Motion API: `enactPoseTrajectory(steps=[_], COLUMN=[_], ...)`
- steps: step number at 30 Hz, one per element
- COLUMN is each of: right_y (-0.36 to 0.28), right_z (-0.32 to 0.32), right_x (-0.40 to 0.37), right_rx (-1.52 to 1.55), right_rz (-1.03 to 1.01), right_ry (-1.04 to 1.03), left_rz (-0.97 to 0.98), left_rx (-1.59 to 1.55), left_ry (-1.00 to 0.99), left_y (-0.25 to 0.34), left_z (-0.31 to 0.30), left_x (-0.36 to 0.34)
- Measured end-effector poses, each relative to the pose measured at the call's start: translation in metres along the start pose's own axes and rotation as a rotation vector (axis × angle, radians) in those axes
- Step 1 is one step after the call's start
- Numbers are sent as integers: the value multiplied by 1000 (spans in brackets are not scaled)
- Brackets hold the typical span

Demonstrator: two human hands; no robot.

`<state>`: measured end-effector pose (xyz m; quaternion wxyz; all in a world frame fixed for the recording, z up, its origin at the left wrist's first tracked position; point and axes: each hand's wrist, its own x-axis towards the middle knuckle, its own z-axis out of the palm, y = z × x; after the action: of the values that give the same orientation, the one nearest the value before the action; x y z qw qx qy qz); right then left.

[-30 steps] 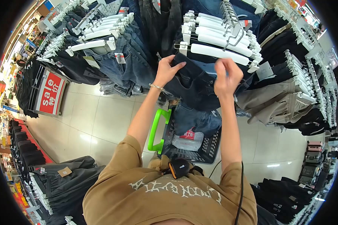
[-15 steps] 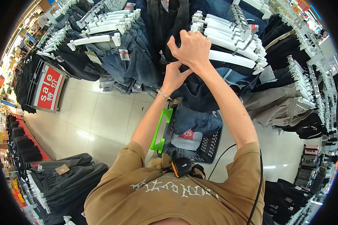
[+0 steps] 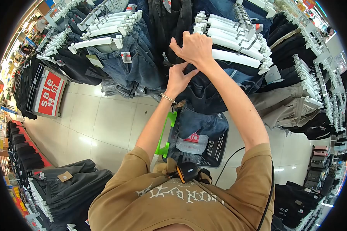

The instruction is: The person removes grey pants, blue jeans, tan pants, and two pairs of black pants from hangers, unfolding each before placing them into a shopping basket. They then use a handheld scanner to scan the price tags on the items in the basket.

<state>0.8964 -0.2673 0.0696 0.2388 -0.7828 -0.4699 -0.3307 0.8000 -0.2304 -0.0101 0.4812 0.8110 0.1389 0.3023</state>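
The dark jeans [image 3: 204, 94] hang on the far rack, directly above the basket [image 3: 216, 151] on the floor. We hold the waistband close to the white hanger [image 3: 235, 58] and keep the cloth taut, so the clip bears no twist. The right hand [image 3: 195, 48] is raised, wrist bent, fingers curled shut on the top edge of the dark jeans. The left hand [image 3: 178, 79], just beneath, pinches the same denim.

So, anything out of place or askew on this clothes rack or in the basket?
Nothing stands out. Blue denim jeans hang in rows on white plastic hangers, the black mesh basket stands upright, and the left hand and right hand touch hanging dark jeans.
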Motion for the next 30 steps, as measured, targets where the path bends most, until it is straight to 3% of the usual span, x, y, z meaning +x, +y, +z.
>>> enactPoseTrajectory(steps=[10, 22, 25, 27, 30], right_y=[3, -4, -3, -1, 2], right_z=[0, -8, -4, -2, -4], right_x=[3, 11, 10, 9, 6], right_rx=[51, 72, 58, 80, 94], right_rz=[21, -8, 3, -34, -15], right_ry=[-86, -6, -8, 41, 35], left_rz=[30, -11, -69, 85, 96], left_rx=[-33, -145, -167, -121, -198], left_ry=[29, 63, -56, -39, -100], left_y=[-10, -19, -3, 0, 13], left_z=[5, 21, 20, 26, 30], left_x=[-1, -44, -67, -81, -99])
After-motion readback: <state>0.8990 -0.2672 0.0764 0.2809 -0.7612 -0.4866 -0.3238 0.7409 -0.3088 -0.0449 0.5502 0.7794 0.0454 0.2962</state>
